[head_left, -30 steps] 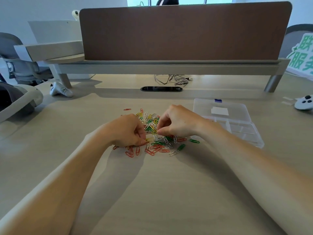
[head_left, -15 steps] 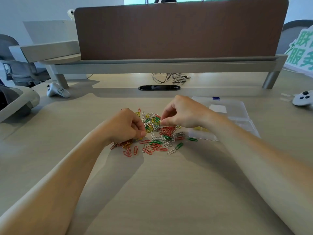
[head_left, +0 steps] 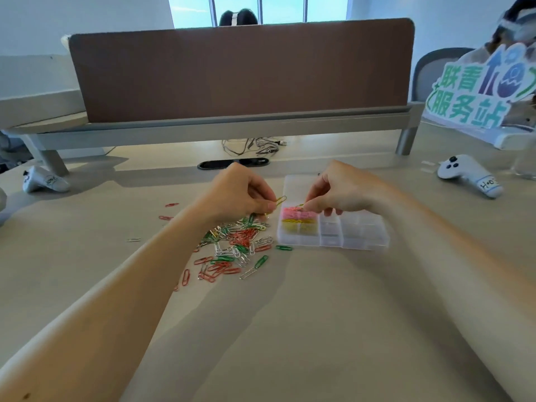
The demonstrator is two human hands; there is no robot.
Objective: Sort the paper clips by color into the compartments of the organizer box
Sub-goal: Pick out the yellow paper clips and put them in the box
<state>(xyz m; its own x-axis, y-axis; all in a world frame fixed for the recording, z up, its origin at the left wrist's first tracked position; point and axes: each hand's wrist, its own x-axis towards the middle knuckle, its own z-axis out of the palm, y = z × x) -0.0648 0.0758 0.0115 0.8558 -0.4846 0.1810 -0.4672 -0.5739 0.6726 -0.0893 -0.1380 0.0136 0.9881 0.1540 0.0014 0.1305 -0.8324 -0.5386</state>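
Ferrying yellow clips point(head_left: 280, 199) from the pile point(head_left: 235, 245) on the table point(head_left: 290, 329) to the organizer box point(head_left: 362, 242), left hand point(head_left: 240, 195) and right hand point(head_left: 348, 192) each pinch one in their fingers; next, release both over the yellow compartment point(head_left: 298, 229).

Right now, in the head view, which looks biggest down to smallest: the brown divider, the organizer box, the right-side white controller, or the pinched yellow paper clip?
1. brown divider
2. organizer box
3. white controller
4. yellow paper clip
The divider is farthest back yet looks biggest, so no doubt there.
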